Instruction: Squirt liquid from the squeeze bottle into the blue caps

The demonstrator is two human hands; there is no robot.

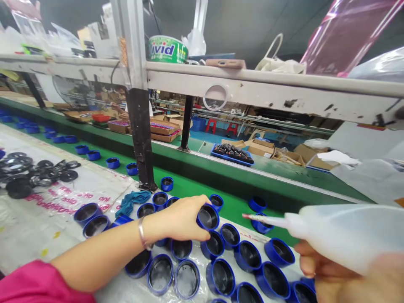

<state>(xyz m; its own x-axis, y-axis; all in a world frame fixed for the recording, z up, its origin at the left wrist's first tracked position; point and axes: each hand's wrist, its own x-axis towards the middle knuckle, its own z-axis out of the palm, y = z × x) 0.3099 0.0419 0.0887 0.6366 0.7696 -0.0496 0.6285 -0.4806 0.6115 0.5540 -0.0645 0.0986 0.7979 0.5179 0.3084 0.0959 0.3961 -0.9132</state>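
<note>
1. Near the worktop's [59, 227] far edge, beside the green conveyor belt [233, 219]: blue round cup with black interior [207, 216], opening tilted toward camera.
2. Left hand [183, 216] pinches that cup between thumb and fingers; can't tell if it's clear of the cup below.
3. Right hand [334, 269] wrapped around a translucent squeeze bottle [344, 231], lying sideways, nozzle [268, 220] pointing left toward the held cup, reddish tip apart from it.
4. More blue cups [221, 277] crowd the worktop from far edge to near edge, mostly open side up.
5. Teal cloth [134, 201] at worktop's far edge, left of the cups.
6. Black rings and discs [44, 172] piled farther left.
7. Belt carries a line of spaced blue cups.
8. Past belt: blue tray [233, 159] of black parts; overhead shelf [261, 92] holds green tub [167, 49].
</note>
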